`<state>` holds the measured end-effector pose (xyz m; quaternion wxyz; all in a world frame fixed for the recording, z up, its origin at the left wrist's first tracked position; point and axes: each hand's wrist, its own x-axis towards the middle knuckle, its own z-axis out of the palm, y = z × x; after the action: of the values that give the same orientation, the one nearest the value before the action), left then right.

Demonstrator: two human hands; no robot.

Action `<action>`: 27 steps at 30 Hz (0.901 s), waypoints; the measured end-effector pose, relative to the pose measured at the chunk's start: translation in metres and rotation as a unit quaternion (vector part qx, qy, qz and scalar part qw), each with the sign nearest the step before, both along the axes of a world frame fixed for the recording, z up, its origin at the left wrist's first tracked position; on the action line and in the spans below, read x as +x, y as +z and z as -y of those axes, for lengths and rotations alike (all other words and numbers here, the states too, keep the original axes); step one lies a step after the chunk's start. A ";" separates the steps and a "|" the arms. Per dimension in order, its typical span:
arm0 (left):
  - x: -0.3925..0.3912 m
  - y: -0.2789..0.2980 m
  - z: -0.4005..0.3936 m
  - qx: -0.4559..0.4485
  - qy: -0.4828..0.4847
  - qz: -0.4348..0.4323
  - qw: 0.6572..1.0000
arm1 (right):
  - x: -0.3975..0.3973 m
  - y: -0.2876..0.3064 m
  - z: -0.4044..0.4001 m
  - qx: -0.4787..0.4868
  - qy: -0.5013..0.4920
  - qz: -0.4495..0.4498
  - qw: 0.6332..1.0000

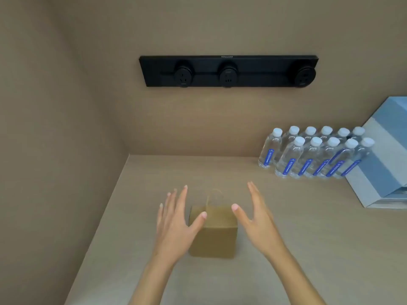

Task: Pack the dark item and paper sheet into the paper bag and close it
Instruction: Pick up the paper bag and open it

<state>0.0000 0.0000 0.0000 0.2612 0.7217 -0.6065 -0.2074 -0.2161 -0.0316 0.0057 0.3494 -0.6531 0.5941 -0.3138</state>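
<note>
Paper bag (213,231) stands upright on the counter (286,238), top folded (contents hidden). Left hand (176,225) and right hand (256,221) flank it, empty, fingers spread; pressing the fold evenly should hold it closed.

A small brown kraft-paper bag (217,233) with a thin twisted-paper handle (214,195) stands upright on the beige counter, near the front edge and well left of centre. Its top is folded shut and flat, the handle loop rising from the far side.
</note>
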 end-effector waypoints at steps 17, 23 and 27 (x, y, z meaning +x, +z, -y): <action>-0.005 -0.034 -0.007 0.127 0.053 -0.364 0.921 | 0.010 -0.032 -0.014 0.189 -0.047 0.246 0.950; -0.014 -0.030 -0.003 0.054 0.060 -0.323 0.943 | 0.011 -0.028 -0.019 0.135 -0.011 0.294 0.946; -0.023 -0.026 0.002 0.012 0.086 -0.252 0.964 | 0.016 -0.029 -0.021 0.028 0.013 0.125 0.992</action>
<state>-0.0230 -0.0021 -0.0258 0.4141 0.6986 -0.4539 -0.3667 -0.1997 -0.0107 -0.0237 0.4433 -0.6066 0.5454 -0.3715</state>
